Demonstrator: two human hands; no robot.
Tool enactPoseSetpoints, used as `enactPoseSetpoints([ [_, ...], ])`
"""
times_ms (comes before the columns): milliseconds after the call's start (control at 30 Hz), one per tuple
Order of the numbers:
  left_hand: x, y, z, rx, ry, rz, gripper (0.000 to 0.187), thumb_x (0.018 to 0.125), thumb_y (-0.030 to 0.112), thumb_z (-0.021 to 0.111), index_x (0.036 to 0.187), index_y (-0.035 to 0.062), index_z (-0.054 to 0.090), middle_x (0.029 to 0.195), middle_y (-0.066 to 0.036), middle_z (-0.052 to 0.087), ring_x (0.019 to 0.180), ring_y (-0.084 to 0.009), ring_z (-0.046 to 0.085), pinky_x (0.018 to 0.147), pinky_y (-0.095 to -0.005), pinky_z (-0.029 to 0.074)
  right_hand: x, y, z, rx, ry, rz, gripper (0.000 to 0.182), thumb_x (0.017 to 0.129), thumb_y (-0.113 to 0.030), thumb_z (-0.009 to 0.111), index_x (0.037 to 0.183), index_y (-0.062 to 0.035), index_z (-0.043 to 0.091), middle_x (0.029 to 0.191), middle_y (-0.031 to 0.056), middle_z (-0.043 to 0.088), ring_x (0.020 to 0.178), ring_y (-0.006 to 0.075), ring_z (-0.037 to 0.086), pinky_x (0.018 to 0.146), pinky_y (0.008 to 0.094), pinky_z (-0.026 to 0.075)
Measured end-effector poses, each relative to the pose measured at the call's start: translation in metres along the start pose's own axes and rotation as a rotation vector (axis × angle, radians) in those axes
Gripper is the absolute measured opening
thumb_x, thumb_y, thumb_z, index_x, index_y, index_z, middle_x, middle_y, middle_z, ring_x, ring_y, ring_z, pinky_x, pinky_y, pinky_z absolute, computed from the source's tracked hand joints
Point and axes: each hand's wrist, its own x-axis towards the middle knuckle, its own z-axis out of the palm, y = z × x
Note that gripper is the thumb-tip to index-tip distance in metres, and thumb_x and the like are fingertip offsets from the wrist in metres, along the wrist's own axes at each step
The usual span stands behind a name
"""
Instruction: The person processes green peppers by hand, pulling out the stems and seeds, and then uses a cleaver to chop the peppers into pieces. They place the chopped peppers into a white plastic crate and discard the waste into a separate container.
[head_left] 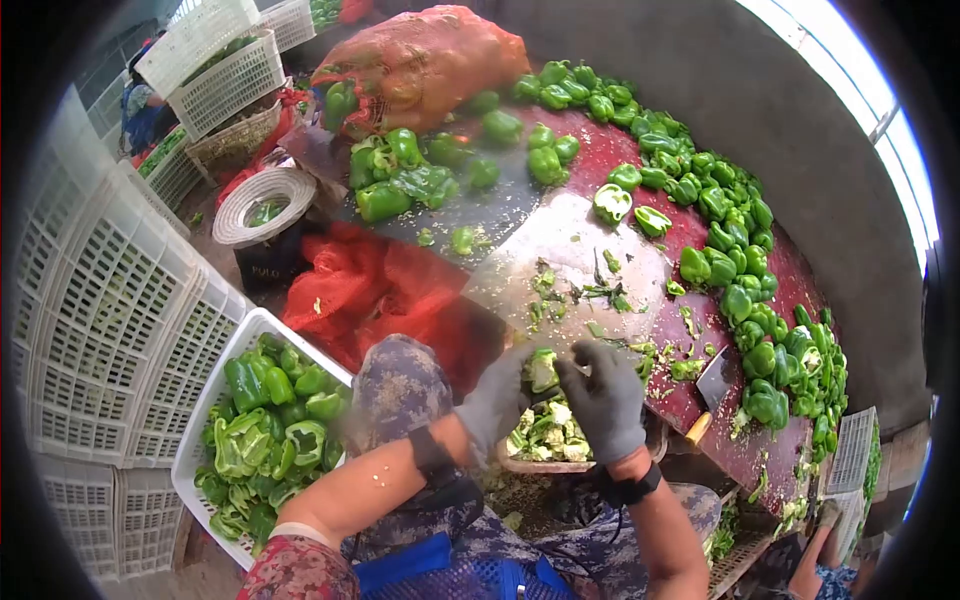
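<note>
My gloved left hand [496, 402] is closed at the side of a green bell pepper piece [542, 371], its pale inner side showing. My gloved right hand [606, 402] is just to the right of that piece, fingers bent and apart; whether its tip touches the piece is hard to tell. Below both hands, a container [545, 466] holds pale green pepper cores and scraps [550, 436]. Ahead on the work surface are a halved bell pepper [612, 204] and another cut piece [653, 221]. A wide-bladed knife [714, 380] with a yellow handle lies to the right.
Whole green peppers [715, 205] line the table's curved far edge. A red mesh sack [425, 65] lies at the back. At my left are a white crate [190, 440] of opened peppers, stacked crates [110, 300] and red netting [350, 290]. Another person's arm [815, 550] shows lower right.
</note>
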Motion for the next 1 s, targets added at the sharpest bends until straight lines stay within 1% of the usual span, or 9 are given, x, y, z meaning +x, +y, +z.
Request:
enactPoseSetpoints([
  [67, 0.003, -0.013, -0.010, 0.000, -0.014, 0.060, 0.026, 0.102, 0.034, 0.053, 0.108, 0.0116, 0.063, 0.094, 0.000, 0.064, 0.083, -0.0120, 0.063, 0.072, -0.0266, 0.052, -0.015, 0.002, 0.015, 0.042, -0.122, 0.062, 0.039, 0.083, -0.020, 0.079, 0.116, -0.0048, 0.065, 0.095, 0.0119, 0.067, 0.069, 0.0186, 0.062, 0.062, 0.0297, 0.050],
  [133, 0.000, -0.012, 0.004, -0.150, -0.008, 0.013, 0.026, 0.102, 0.033, 0.051, 0.107, 0.0108, 0.063, 0.095, 0.000, 0.063, 0.086, -0.0117, 0.061, 0.075, -0.0272, 0.051, -0.021, -0.001, 0.027, 0.278, -0.145, 0.305, 0.044, 0.083, -0.020, 0.078, 0.122, -0.0033, 0.063, 0.097, 0.0126, 0.066, 0.076, 0.0208, 0.065, 0.069, 0.0325, 0.054],
  [167, -0.009, -0.009, 0.004, -0.111, -0.004, 0.017, 0.026, 0.103, 0.029, 0.047, 0.109, 0.0093, 0.063, 0.101, 0.000, 0.063, 0.093, -0.0119, 0.060, 0.083, -0.0286, 0.049, -0.021, 0.005, 0.031, 0.378, -0.226, 0.412, 0.048, 0.085, -0.018, 0.077, 0.125, 0.0019, 0.061, 0.103, 0.0132, 0.067, 0.081, 0.0169, 0.063, 0.073, 0.0331, 0.054],
  [267, 0.000, -0.036, -0.016, -0.007, 0.034, 0.102, 0.028, 0.104, 0.020, 0.043, 0.117, 0.0048, 0.062, 0.111, -0.004, 0.064, 0.101, -0.0138, 0.056, 0.093, -0.0304, 0.046, -0.033, 0.029, 0.049, 0.870, -0.275, 0.613, 0.059, 0.085, -0.004, 0.075, 0.137, 0.0065, 0.048, 0.135, 0.0156, 0.056, 0.125, 0.0225, 0.054, 0.104, 0.0340, 0.047],
  [433, 0.017, -0.042, -0.026, 0.088, -0.251, 0.276, 0.032, 0.101, 0.023, 0.047, 0.125, 0.0081, 0.062, 0.124, -0.006, 0.061, 0.111, -0.0151, 0.054, 0.101, -0.0332, 0.040, -0.025, 0.016, 0.032, 0.947, -0.468, 0.443, 0.050, 0.083, 0.009, 0.069, 0.131, 0.0012, 0.056, 0.121, 0.0068, 0.063, 0.109, 0.0150, 0.061, 0.093, 0.0289, 0.050],
  [467, 0.016, -0.041, -0.022, -0.057, -0.243, 0.093, 0.031, 0.102, 0.023, 0.046, 0.123, 0.0082, 0.063, 0.122, -0.006, 0.062, 0.109, -0.0148, 0.054, 0.101, -0.0328, 0.040, -0.027, 0.019, 0.033, 0.926, -0.478, 0.468, 0.050, 0.083, 0.010, 0.068, 0.130, 0.0014, 0.056, 0.120, 0.0070, 0.063, 0.109, 0.0152, 0.061, 0.093, 0.0290, 0.050],
  [567, 0.022, -0.053, -0.018, -0.129, -0.133, 0.039, 0.030, 0.101, 0.027, 0.048, 0.120, 0.0106, 0.066, 0.119, -0.004, 0.062, 0.114, -0.0160, 0.051, 0.103, -0.0318, 0.037, -0.026, 0.012, 0.037, 0.918, -0.475, 0.495, 0.048, 0.083, 0.011, 0.066, 0.129, 0.0026, 0.056, 0.120, 0.0083, 0.064, 0.109, 0.0159, 0.061, 0.094, 0.0295, 0.049],
  [700, 0.016, -0.044, -0.017, -0.082, -0.024, 0.008, 0.029, 0.100, 0.025, 0.050, 0.121, 0.0099, 0.064, 0.118, -0.006, 0.063, 0.111, -0.0184, 0.054, 0.099, -0.0328, 0.040, -0.037, 0.017, 0.057, 0.671, -0.385, 0.321, 0.044, 0.084, 0.004, 0.068, 0.126, 0.0056, 0.056, 0.119, 0.0119, 0.065, 0.110, 0.0186, 0.062, 0.095, 0.0309, 0.049],
  [1000, -0.006, 0.004, -0.007, 0.572, 0.418, -0.047, 0.027, 0.100, 0.021, 0.053, 0.123, 0.0082, 0.060, 0.116, -0.012, 0.064, 0.106, -0.0240, 0.062, 0.089, -0.0350, 0.049, -0.036, 0.001, 0.064, -0.031, -0.166, 0.086, 0.027, 0.081, -0.004, 0.072, 0.099, 0.0004, 0.053, 0.089, 0.0079, 0.056, 0.083, 0.0165, 0.051, 0.079, 0.0295, 0.046],
])
